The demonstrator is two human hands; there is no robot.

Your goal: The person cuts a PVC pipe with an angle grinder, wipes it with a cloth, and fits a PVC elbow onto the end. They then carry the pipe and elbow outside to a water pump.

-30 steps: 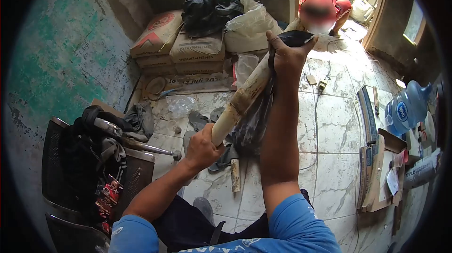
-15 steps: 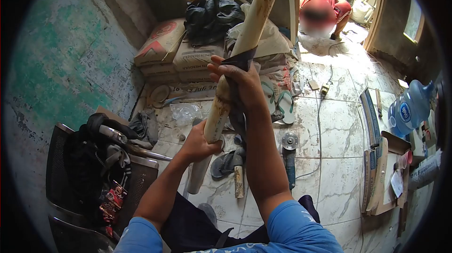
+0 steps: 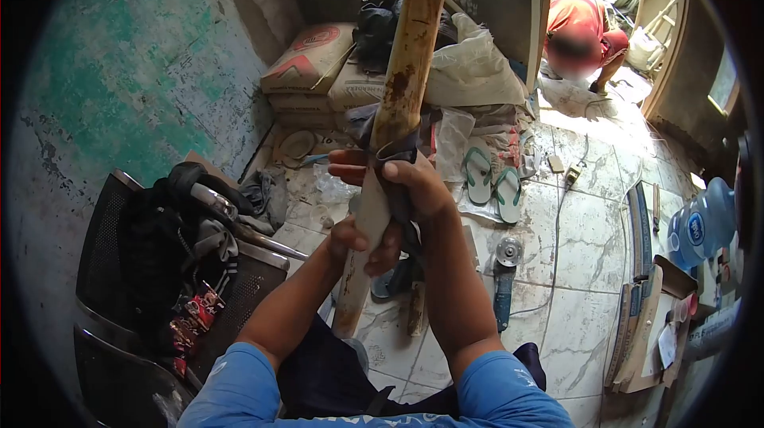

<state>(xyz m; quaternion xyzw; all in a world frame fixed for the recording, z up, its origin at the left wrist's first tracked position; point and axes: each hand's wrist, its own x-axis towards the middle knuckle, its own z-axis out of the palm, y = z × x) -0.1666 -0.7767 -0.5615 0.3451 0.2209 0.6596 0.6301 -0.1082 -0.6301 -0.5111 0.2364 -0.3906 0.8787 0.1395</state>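
Screening the sacks (image 3: 309, 60), the pipe (image 3: 407, 62) is gripped by the left hand (image 3: 347, 238), the dark cloth (image 3: 398, 148) by the right hand (image 3: 420, 186).

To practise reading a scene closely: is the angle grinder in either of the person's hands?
No, the grinder lies on the tiled floor.
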